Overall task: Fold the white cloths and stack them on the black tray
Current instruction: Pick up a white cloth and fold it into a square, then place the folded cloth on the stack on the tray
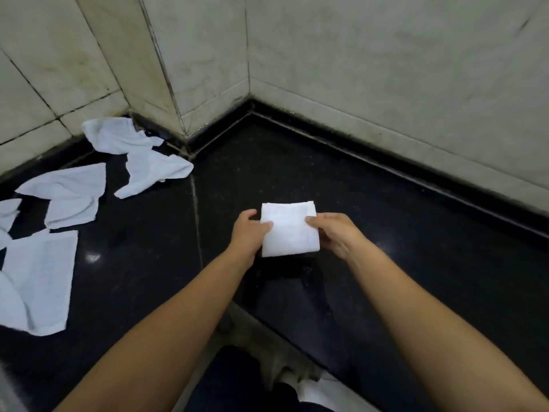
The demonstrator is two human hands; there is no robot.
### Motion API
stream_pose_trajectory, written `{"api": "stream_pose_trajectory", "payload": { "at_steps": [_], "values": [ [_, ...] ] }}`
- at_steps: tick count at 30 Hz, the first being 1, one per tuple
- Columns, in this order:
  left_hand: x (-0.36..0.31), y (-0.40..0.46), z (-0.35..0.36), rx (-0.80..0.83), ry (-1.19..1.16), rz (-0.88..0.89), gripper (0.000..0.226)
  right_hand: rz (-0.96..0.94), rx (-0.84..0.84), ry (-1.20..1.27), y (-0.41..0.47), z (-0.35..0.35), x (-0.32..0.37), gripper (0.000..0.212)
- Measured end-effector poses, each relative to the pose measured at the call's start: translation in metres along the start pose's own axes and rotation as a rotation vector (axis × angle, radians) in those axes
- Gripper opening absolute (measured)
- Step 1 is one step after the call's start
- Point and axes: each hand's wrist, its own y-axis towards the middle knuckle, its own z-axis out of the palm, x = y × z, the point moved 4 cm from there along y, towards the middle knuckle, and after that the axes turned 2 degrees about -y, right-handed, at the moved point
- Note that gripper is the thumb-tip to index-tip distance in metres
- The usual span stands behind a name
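Both hands out over the glossy black speckled stone counter (371,233), which runs into a corner of pale, stained marble wall tiles (356,55). The left hand (248,233) pinches the left edge of a small, square, folded white terry cloth (289,230), thumb on top; the right hand (337,233) pinches its right edge likewise. Well left of the fingers, loose crumpled white cloths (139,156) lie scattered toward the wall. The black tray can't be made out.

Both forearms bare, no sleeves; dark trousers (237,382); white shoe (320,392)
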Motion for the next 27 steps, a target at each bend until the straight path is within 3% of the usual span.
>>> {"api": "stream_pose_trajectory", "payload": {
  "at_steps": [3,7,16,22,27],
  "values": [
    [-0.005,-0.035,0.024,0.2,-0.172,-0.09,0.027,-0.05,-0.058,0.066,-0.037,-0.028,-0.009,0.016],
    [-0.005,-0.075,0.05,0.421,-0.185,-0.19,0.019,-0.104,-0.168,0.189,-0.094,-0.068,-0.035,0.012],
    [0.055,-0.183,0.113,0.811,0.09,-0.182,0.011,-0.109,-0.529,0.44,-0.253,-0.122,-0.163,0.008],
    [0.103,-0.309,0.192,1.065,0.276,-0.189,0.013,-0.085,-0.821,0.569,-0.381,-0.183,-0.25,0.008],
    [0.14,-0.421,0.273,1.236,0.401,-0.19,0.015,-0.095,-0.967,0.67,-0.48,-0.254,-0.318,0.006]
  ]
}}
